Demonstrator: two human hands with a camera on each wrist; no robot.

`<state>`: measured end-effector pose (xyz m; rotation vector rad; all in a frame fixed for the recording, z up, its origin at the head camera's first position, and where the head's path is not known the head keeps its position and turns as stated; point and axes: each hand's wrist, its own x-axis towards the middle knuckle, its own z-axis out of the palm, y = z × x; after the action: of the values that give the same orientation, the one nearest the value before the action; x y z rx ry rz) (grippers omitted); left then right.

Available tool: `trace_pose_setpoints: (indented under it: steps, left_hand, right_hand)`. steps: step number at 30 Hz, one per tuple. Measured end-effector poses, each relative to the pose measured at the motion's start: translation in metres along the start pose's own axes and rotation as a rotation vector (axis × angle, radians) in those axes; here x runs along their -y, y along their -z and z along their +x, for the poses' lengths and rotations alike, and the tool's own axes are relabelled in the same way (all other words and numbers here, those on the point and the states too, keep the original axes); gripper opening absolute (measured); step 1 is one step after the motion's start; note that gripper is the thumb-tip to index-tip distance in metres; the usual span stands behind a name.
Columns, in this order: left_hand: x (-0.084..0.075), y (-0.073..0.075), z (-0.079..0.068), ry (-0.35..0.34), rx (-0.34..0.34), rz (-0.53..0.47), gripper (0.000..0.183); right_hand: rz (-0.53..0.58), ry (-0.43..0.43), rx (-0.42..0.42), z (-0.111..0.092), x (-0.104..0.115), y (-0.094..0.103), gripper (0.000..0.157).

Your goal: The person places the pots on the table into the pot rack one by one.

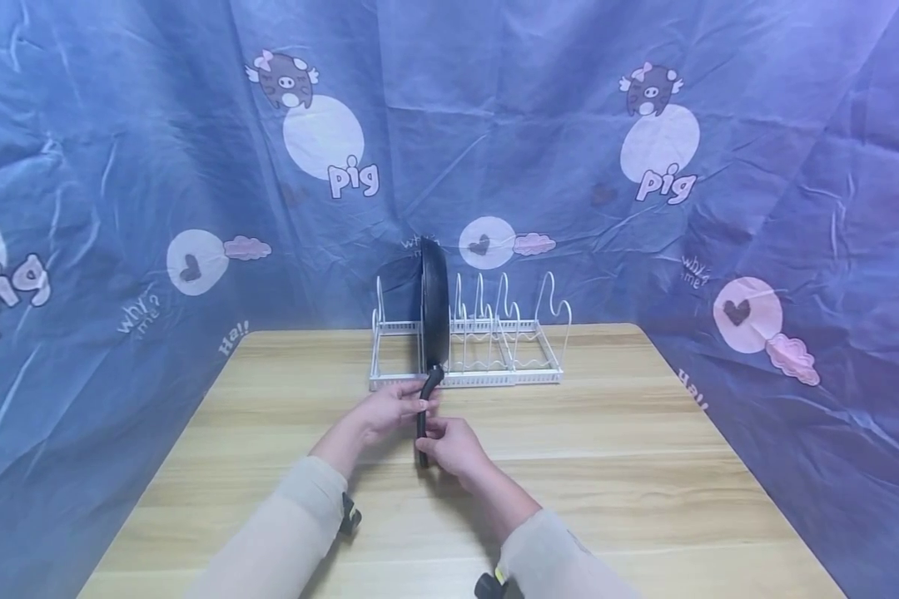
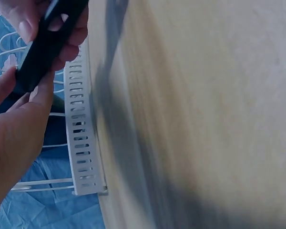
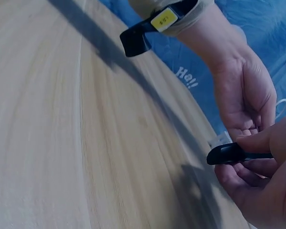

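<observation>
A black frying pan [image 1: 436, 308] stands on its edge within the left part of a white wire rack [image 1: 487, 379], its handle [image 1: 422, 428] pointing toward me. My left hand [image 1: 388, 411] pinches the handle close to the pan, thumb and fingers on opposite sides. Nearer the free end, my right hand [image 1: 455, 447] grips the same handle. The left wrist view has the handle [image 2: 47, 50] running between both hands, over the rack's slotted rail [image 2: 81, 129]. In the right wrist view, the rounded handle end [image 3: 224, 154] sticks out between the right thumb and fingers.
Several white wire dividers [image 1: 505, 312] rise from the rack to the right of the pan. The rack sits at the back of a wooden table [image 1: 607, 466]. Behind and at both sides hangs a blue printed cloth [image 1: 449, 108].
</observation>
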<state>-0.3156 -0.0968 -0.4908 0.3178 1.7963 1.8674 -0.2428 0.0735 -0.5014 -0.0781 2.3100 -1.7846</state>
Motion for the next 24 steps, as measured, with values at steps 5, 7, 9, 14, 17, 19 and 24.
trace_pose_setpoints:
  steps: [5, 7, 9, 14, 17, 19, 24]
  left_hand:
    - [0.005, -0.004, 0.002, 0.002, -0.057, 0.013, 0.059]
    - [0.008, -0.006, 0.004, 0.005, -0.079, 0.016, 0.059]
    - [0.009, -0.007, 0.005, 0.01, -0.102, 0.023, 0.058]
    - [0.011, -0.011, 0.008, 0.003, -0.157, 0.085, 0.055]
    - [0.011, -0.014, 0.008, -0.019, -0.202, 0.225, 0.05]
    - [0.01, -0.016, 0.007, -0.046, -0.24, 0.386, 0.044]
    - [0.014, -0.021, 0.003, -0.152, -0.303, 0.783, 0.023]
  right_hand:
    - [-0.046, -0.019, -0.02, 0.005, -0.004, -0.003, 0.044]
    - [-0.071, -0.019, -0.031, 0.007, -0.006, -0.004, 0.044]
    - [-0.091, -0.022, -0.041, 0.008, -0.008, -0.005, 0.045]
    - [-0.116, -0.035, -0.058, 0.012, -0.011, -0.006, 0.045]
    - [-0.179, -0.001, -0.065, 0.013, -0.011, -0.006, 0.042]
    - [-0.253, 0.043, -0.066, 0.013, -0.011, -0.005, 0.037]
    - [-0.468, 0.148, -0.043, 0.013, -0.012, -0.001, 0.02]
